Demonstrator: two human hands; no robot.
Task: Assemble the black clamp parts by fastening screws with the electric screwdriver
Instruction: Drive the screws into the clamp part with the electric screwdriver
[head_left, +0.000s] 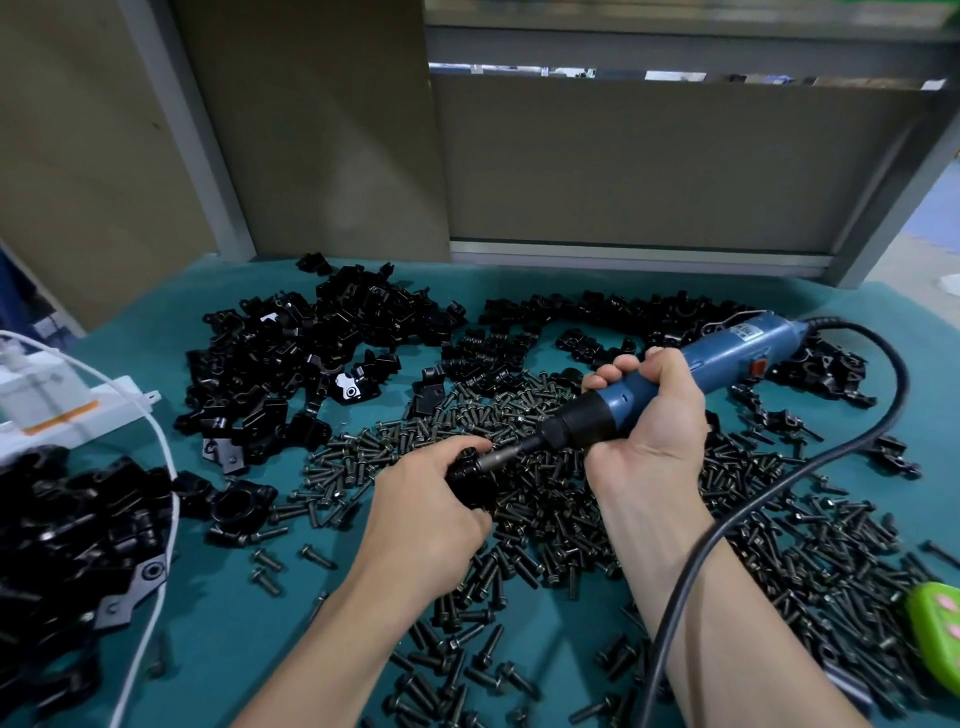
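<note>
Fastening, by the look of it: pressing the bit (501, 456) of the screwdriver (727, 353) against the clamp (470, 483), just above the heap of screws (550, 509) in the middle of the worktop (234, 623).

Gripping the clamp in the left hand (426, 504), fingers (462, 446) curling close round it and hiding most of it, screw head included; seated or only started, impossible to tell.

Wrapping the right hand (649, 415) round the blue barrel just behind the black collar, fingers (618, 368) closing tight on it. Tilting the tool down and to the left, and trailing the black cord (831, 457) in a loop behind the right forearm.

Working amid plenty of stock: loose parts (311, 353) piling up at the far left of the cloth, more stringing along the back behind the tool, and a further dark heap (78, 535) sitting at the near left beside a white cable (161, 457).

Judging the step as mid-drive on one clamp, with the bulk of the job waiting.

Probably calling next for holding the bit square on the screw head and bracing the clamp against the twist until tight. Then likely lifting the bit clear, setting the clamp aside, and reaching into the heap for a fresh screw.

Worth watching: the bit sitting very near the left fingers, so risking a slip onto them if canted.
</note>
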